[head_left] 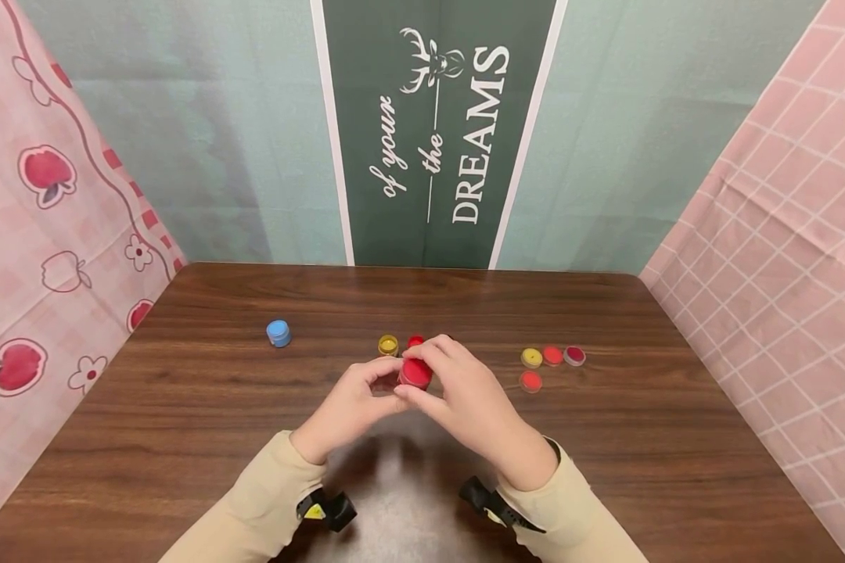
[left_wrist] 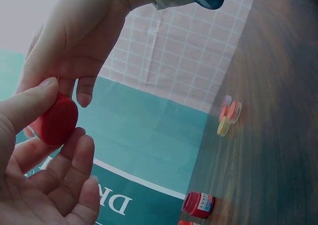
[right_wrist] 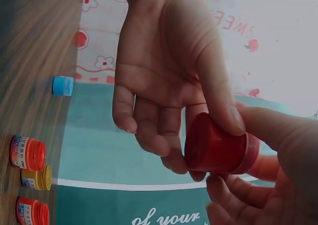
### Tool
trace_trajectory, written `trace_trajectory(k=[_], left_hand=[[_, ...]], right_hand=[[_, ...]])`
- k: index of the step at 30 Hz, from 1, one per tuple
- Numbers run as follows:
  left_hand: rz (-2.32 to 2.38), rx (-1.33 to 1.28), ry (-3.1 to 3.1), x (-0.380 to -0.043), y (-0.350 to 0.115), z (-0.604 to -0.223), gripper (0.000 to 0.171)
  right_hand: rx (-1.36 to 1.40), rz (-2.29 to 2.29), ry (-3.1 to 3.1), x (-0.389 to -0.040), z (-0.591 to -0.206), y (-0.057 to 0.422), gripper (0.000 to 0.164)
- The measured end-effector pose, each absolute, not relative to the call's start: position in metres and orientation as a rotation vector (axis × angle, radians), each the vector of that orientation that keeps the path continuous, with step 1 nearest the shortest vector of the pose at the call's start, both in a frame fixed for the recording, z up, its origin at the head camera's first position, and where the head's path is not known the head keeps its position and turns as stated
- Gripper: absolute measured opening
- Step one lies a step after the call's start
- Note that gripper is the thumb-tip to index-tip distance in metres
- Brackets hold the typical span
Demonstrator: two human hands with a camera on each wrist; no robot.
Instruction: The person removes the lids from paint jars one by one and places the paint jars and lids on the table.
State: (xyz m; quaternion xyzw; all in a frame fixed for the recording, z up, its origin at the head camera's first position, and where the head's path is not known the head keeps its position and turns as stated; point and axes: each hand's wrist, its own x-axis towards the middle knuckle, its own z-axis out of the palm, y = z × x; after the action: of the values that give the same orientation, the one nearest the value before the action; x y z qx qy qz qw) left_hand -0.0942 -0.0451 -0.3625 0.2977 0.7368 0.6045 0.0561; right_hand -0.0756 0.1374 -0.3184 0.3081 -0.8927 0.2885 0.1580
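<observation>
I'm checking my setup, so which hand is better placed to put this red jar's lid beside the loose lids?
Probably the right hand: it holds the lid end of the red jar, and the loose lids lie on that side. The left hand grips the other end.

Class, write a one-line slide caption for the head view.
Left hand and right hand grip a small red cylindrical jar above a dark brown wood-grain table.

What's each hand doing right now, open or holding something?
Left hand: closed, holding the small, round, red jar.
Right hand: closed, holding that same jar.
</observation>
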Motion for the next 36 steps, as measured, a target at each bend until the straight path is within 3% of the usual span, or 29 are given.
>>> trace_trajectory(k=[11,17,25,36], left_hand=[[1.909,0.835,2.177,-0.0946,-0.0444,-0.3630,0.031],[1.854,0.890,2.247,-0.0950,-0.0446,-0.3637,0.031],[1.826,0.910,2.258,-0.0946,-0.0445,-0.3630,0.035],[1.851,0.896,2.227,-0.0945,-0.0445,-0.3637,0.032]], right_hand=[[1.282,1.096,-2.508,-0.0737,-0.3131,0.1430,0.044],[1.138,1.095,-2.531,-0.0737,-0.3142,0.1411,0.038],[0.833,0.834,-2.515,-0.0768,-0.3208,0.1384,0.045],[0.907,0.959,-2.499,-0.0755,-0.3177,0.1379,0.035]])
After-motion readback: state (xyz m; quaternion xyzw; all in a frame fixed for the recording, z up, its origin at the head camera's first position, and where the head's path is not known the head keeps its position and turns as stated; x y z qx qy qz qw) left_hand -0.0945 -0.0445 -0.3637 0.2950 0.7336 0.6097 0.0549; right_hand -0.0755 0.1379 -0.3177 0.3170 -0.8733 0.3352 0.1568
